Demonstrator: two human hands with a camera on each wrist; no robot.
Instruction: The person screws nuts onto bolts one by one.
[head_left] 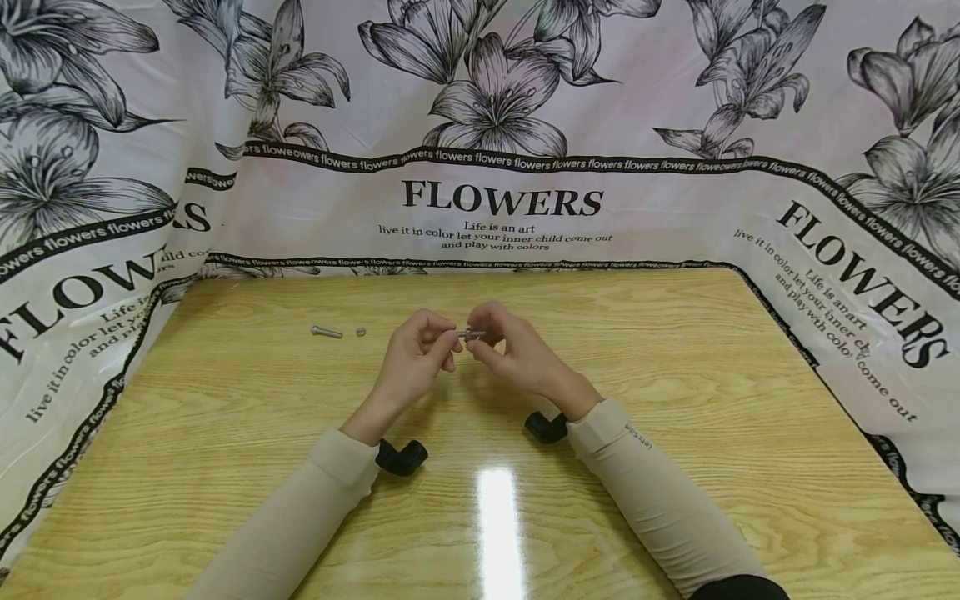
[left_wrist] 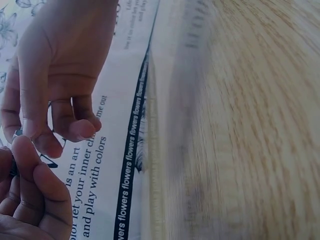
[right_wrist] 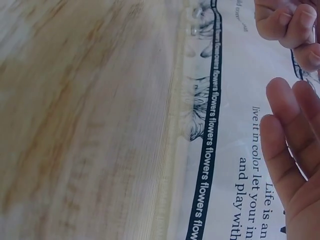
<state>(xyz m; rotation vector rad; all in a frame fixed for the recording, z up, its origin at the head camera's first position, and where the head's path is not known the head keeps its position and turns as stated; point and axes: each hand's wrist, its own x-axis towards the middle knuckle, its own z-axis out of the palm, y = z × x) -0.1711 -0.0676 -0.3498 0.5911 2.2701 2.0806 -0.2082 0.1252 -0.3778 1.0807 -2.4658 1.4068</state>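
My left hand (head_left: 411, 358) pinches a small metal bolt (head_left: 465, 333) between thumb and forefinger, its shank pointing right. My right hand (head_left: 517, 346) faces it, thumb and forefinger curled round the bolt's free end. In the left wrist view a glint of metal (left_wrist: 18, 132) shows where the fingertips of both hands meet. The right wrist view catches my right hand (right_wrist: 297, 145) below the left hand (right_wrist: 292, 25), with the bolt out of sight. Left of the hands, a second bolt (head_left: 327, 332) lies on the table, and beside it a small nut (head_left: 361, 332).
The wood-grain table (head_left: 637, 358) spreads out under both arms. White cloth printed with flowers (head_left: 502, 204) hangs along its back and both sides. A black wrist device (head_left: 402, 457) sits at the left cuff, another black wrist device (head_left: 546, 427) at the right.
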